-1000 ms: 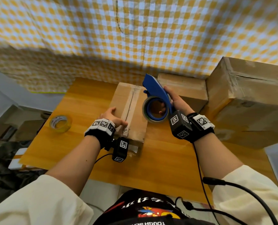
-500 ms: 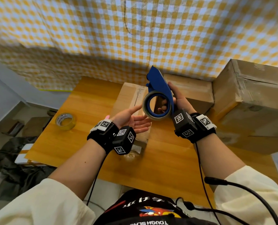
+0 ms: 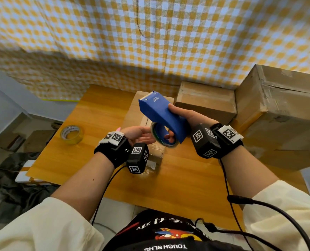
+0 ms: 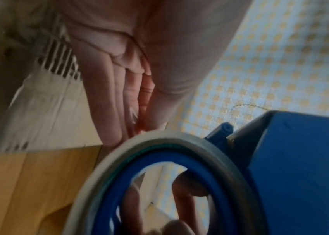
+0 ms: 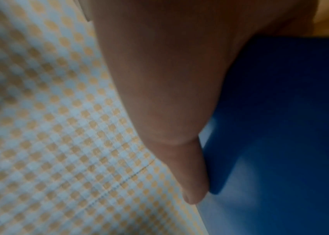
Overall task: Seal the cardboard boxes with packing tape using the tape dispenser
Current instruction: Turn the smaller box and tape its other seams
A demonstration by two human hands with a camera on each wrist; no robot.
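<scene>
My right hand [image 3: 187,115] grips a blue tape dispenser [image 3: 159,113] in the air over a small cardboard box [image 3: 133,113] on the wooden table [image 3: 99,113]. Its thumb [image 5: 171,98] lies along the blue body [image 5: 284,114], and fingers pass through the roll's hub. The cutter end points away from me. My left hand [image 3: 141,135] is palm up beside the tape roll [image 3: 155,132]. Its straight fingers [image 4: 117,98] touch the rim of the roll [image 4: 181,138]. The box's top seam is mostly hidden behind the dispenser.
A spare tape roll [image 3: 71,134] lies on the table's left part. A second cardboard box [image 3: 205,98] stands at the back, a large one [image 3: 281,113] at the right. A checked cloth [image 3: 150,42] hangs behind. Dark clutter [image 3: 14,178] lies on the floor at left.
My left hand left the box top, turned palm up and reached the tape roll. The right hand tipped the dispenser so its flat blue back faces me.
</scene>
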